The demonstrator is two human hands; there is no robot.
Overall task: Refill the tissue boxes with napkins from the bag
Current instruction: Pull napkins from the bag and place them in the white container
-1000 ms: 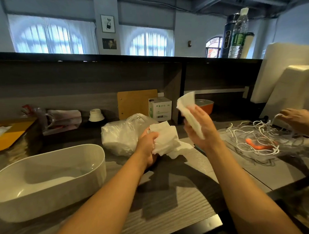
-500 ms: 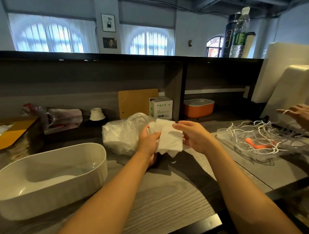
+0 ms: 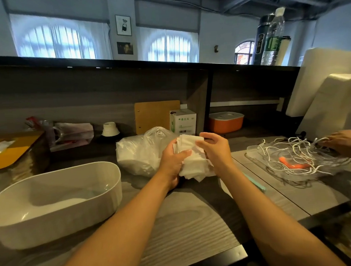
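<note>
- Your left hand (image 3: 173, 162) grips a stack of white napkins (image 3: 189, 156) from its left side, the thumb laid across the front sheet and the fingers curled behind.
- Your right hand (image 3: 216, 152) holds the same stack from the right; its fingers are bent round the upper right edge of the napkins.
- The napkins are lifted above the table (image 3: 182, 231), just right of the clear plastic bag (image 3: 142, 150), and their sheets sit unevenly, with corners sticking out below your hands.
- The bag lies crumpled on the table, touching your left hand.
- Left of the bag stands the open white tissue box (image 3: 57, 203), an oval tub; whether anything lies in it you cannot tell from here.
- Further left of the bag sits another tissue box with a yellow lid (image 3: 11, 151), a white sheet poking out of its slot.
- Behind the bag stand a small white carton (image 3: 183, 122) and a tan board (image 3: 156, 116).
- Right of the bag lies a clear tray of white cords (image 3: 291, 158), where another person's hand (image 3: 344, 144) rests on the cords.
</note>
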